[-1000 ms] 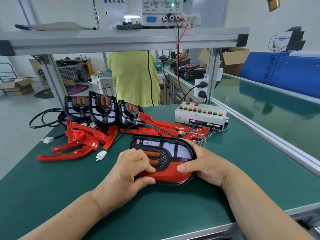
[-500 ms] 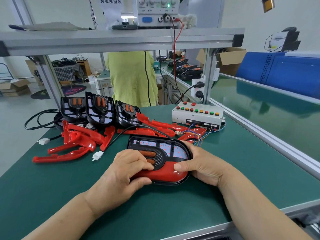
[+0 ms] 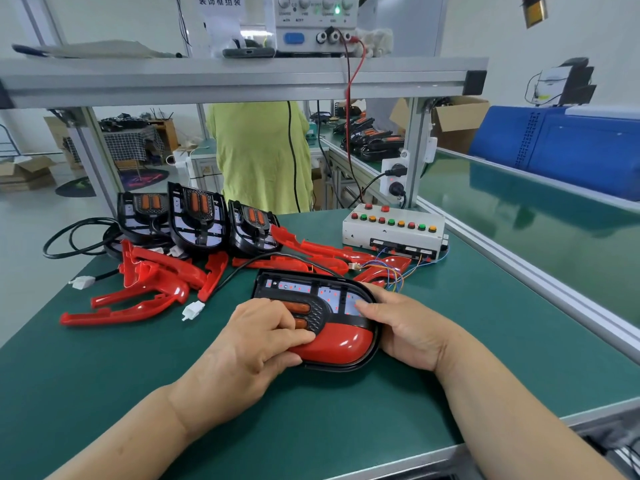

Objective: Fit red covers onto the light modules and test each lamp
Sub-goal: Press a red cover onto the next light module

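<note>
Sliding the thumb of the right hand [image 3: 412, 336] up off the glossy red plastic cover [image 3: 343, 342] onto the pale LED panel [image 3: 332, 296], wrapping its fingers round the black oval light module [image 3: 323, 308]. Pinching the cover's left part with the left hand [image 3: 252, 348] — fingers bunched on top, thumb at the near edge — both lying flat on the green table [image 3: 467, 341].

The left hand [image 3: 256, 344] hides the light module's [image 3: 301, 287] left end, the right hand [image 3: 405, 330] its right edge; the shelf [image 3: 242, 81] conceals the head of the green-shirted person [image 3: 259, 157].
</note>
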`<move>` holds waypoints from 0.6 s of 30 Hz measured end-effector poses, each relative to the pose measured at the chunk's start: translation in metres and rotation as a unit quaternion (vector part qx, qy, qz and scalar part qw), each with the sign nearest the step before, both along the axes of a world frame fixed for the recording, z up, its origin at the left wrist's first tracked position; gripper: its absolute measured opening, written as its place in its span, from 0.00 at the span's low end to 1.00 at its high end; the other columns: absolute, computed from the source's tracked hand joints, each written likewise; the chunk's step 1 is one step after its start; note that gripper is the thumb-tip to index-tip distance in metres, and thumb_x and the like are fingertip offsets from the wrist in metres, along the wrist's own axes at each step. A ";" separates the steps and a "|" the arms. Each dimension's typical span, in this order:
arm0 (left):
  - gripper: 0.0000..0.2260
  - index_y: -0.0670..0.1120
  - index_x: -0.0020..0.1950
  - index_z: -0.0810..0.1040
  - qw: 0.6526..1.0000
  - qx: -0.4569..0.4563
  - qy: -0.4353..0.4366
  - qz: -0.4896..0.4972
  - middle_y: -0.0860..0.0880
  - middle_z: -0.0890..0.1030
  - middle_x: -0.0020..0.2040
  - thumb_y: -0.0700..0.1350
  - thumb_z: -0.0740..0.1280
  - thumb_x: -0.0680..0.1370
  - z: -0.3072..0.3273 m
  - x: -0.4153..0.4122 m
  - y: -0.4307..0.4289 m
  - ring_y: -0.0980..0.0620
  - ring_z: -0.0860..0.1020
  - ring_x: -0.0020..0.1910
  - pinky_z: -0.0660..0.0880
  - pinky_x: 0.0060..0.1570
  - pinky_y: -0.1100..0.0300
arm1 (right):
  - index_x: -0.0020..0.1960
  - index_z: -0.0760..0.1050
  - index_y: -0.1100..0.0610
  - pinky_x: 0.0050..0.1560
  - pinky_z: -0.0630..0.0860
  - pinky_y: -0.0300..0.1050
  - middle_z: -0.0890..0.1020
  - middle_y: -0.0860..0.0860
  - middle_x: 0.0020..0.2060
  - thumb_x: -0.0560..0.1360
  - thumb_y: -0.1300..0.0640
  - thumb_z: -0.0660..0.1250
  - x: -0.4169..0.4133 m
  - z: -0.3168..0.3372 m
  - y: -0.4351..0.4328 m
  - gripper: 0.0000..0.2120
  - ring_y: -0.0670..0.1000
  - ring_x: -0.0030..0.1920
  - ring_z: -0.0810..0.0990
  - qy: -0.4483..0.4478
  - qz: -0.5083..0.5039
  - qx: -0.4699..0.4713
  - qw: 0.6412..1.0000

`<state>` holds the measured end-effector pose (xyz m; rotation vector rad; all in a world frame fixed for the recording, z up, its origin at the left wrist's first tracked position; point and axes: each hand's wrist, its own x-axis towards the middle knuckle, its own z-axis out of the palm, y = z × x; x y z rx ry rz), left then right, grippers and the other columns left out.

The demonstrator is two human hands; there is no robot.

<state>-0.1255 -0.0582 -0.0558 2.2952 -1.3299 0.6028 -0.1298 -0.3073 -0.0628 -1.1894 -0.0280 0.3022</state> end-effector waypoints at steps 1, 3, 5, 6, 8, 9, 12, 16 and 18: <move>0.12 0.45 0.55 0.85 1.000 0.003 -0.006 -0.001 0.51 0.76 0.44 0.42 0.73 0.72 0.000 0.000 0.000 0.55 0.73 0.46 0.69 0.56 0.58 | 0.66 0.75 0.58 0.61 0.77 0.52 0.82 0.60 0.60 0.74 0.63 0.66 0.000 0.000 0.000 0.20 0.56 0.55 0.82 0.001 0.000 0.000 1.000; 0.12 0.45 0.55 0.85 1.000 0.010 -0.016 0.000 0.51 0.75 0.43 0.42 0.73 0.72 0.001 0.000 0.000 0.54 0.73 0.45 0.69 0.56 0.59 | 0.64 0.76 0.57 0.59 0.78 0.51 0.84 0.58 0.57 0.73 0.62 0.67 -0.001 0.000 0.000 0.19 0.55 0.53 0.83 0.002 0.000 0.000 1.000; 0.12 0.45 0.55 0.85 1.000 0.012 -0.022 0.002 0.51 0.75 0.43 0.42 0.73 0.72 0.002 0.000 -0.001 0.54 0.74 0.44 0.69 0.55 0.59 | 0.65 0.76 0.57 0.58 0.79 0.50 0.84 0.57 0.56 0.73 0.62 0.67 0.000 0.000 0.000 0.20 0.55 0.53 0.83 0.003 -0.001 0.005 1.000; 0.12 0.45 0.54 0.85 1.000 0.012 -0.023 0.002 0.51 0.75 0.43 0.42 0.73 0.72 0.002 0.000 -0.001 0.54 0.73 0.44 0.69 0.55 0.60 | 0.65 0.75 0.57 0.58 0.79 0.51 0.84 0.58 0.56 0.72 0.62 0.67 0.000 0.000 0.000 0.20 0.55 0.53 0.83 0.003 -0.001 0.008 1.000; 0.12 0.45 0.54 0.85 1.000 0.010 -0.021 0.000 0.51 0.75 0.43 0.42 0.73 0.71 0.001 -0.001 -0.003 0.55 0.72 0.44 0.69 0.56 0.59 | 0.65 0.75 0.57 0.59 0.79 0.51 0.84 0.58 0.56 0.72 0.61 0.67 0.000 0.000 0.000 0.21 0.55 0.54 0.83 0.002 0.002 0.010 1.000; 0.11 0.45 0.53 0.85 1.000 0.008 -0.019 0.000 0.51 0.75 0.42 0.42 0.74 0.71 0.000 -0.002 -0.004 0.55 0.72 0.45 0.69 0.56 0.59 | 0.65 0.75 0.57 0.59 0.79 0.52 0.84 0.58 0.56 0.72 0.61 0.67 -0.001 0.000 0.000 0.22 0.55 0.54 0.83 0.002 0.005 0.010 1.000; 0.11 0.44 0.53 0.86 1.000 -0.006 -0.005 0.005 0.50 0.76 0.42 0.42 0.74 0.71 -0.002 -0.003 -0.005 0.55 0.73 0.45 0.69 0.56 0.58 | 0.68 0.73 0.58 0.62 0.78 0.54 0.82 0.60 0.61 0.72 0.64 0.70 -0.001 0.001 -0.002 0.24 0.57 0.57 0.82 -0.011 0.029 0.008 0.999; 0.11 0.44 0.52 0.86 1.000 -0.022 0.011 0.010 0.50 0.77 0.42 0.42 0.75 0.70 -0.002 -0.003 -0.007 0.56 0.73 0.46 0.68 0.56 0.58 | 0.72 0.69 0.59 0.65 0.76 0.54 0.79 0.60 0.66 0.68 0.72 0.69 -0.003 0.001 -0.003 0.34 0.59 0.65 0.78 -0.076 0.086 -0.036 0.993; 0.11 0.44 0.52 0.86 1.000 -0.023 0.018 0.011 0.50 0.77 0.42 0.42 0.75 0.70 -0.002 -0.004 -0.007 0.56 0.73 0.46 0.68 0.57 0.57 | 0.72 0.68 0.59 0.66 0.75 0.56 0.79 0.60 0.65 0.63 0.74 0.72 -0.004 0.000 -0.002 0.39 0.60 0.66 0.77 -0.078 0.064 -0.059 0.993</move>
